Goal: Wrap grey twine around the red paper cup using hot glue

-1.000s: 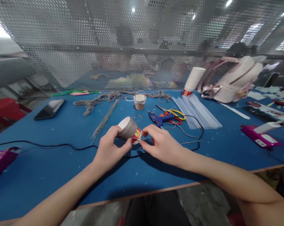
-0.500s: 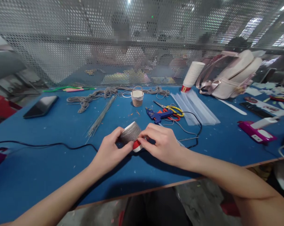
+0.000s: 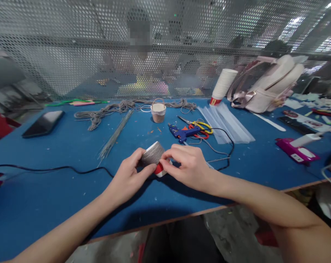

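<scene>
A paper cup (image 3: 160,170), tilted above the table, is wrapped in grey cord (image 3: 153,153) over much of its side. A red and white band stays bare at its lower right end. My left hand (image 3: 132,171) is closed around the cup, thumb along the near side and fingers behind it. My right hand (image 3: 186,164) pinches at the border between cord and red band, its fingertips touching the cup. The bit of cord between those fingertips is mostly hidden.
Beyond my hands stand a small handled basket (image 3: 158,114), a blue glue gun (image 3: 183,133) and scissors (image 3: 206,126). Grey cord bundles (image 3: 99,114), thin wires (image 3: 116,135), a phone (image 3: 43,124), translucent strips (image 3: 231,124), stacked cups (image 3: 224,84) and a backpack (image 3: 272,87) lie around. A perforated screen (image 3: 80,62) closes the back.
The view has shifted slightly. Both hands keep nearly the same hold on the cup, and the right fingertips have moved only a little along the cord's edge.
</scene>
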### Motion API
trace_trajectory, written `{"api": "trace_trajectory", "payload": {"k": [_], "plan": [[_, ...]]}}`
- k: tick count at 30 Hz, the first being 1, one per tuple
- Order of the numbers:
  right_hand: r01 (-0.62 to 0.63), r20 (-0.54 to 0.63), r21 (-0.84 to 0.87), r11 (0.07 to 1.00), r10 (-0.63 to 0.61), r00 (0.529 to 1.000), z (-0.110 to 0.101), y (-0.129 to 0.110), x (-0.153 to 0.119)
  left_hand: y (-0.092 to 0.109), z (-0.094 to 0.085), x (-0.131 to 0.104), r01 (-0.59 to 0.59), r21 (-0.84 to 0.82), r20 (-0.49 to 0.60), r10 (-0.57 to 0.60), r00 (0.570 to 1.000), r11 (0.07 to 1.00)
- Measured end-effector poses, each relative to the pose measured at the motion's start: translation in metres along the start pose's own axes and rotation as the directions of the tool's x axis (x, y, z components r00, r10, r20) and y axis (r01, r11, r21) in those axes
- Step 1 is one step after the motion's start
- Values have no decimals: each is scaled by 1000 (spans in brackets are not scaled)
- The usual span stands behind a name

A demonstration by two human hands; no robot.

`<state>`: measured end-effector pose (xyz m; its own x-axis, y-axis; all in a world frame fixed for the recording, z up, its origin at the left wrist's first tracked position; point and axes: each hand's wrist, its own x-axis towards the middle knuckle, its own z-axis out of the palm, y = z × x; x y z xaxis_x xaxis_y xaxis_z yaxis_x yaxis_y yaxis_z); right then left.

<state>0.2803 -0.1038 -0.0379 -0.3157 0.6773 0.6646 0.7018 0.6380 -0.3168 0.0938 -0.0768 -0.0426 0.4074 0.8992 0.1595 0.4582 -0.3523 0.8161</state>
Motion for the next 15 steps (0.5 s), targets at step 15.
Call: {"api": "trace_trajectory", "payload": {"k": [15], "plan": [[310,117,-362,879,-286,951,-9,-4,3,-2,2,1,-58,88,-31,60,998,994]]}}
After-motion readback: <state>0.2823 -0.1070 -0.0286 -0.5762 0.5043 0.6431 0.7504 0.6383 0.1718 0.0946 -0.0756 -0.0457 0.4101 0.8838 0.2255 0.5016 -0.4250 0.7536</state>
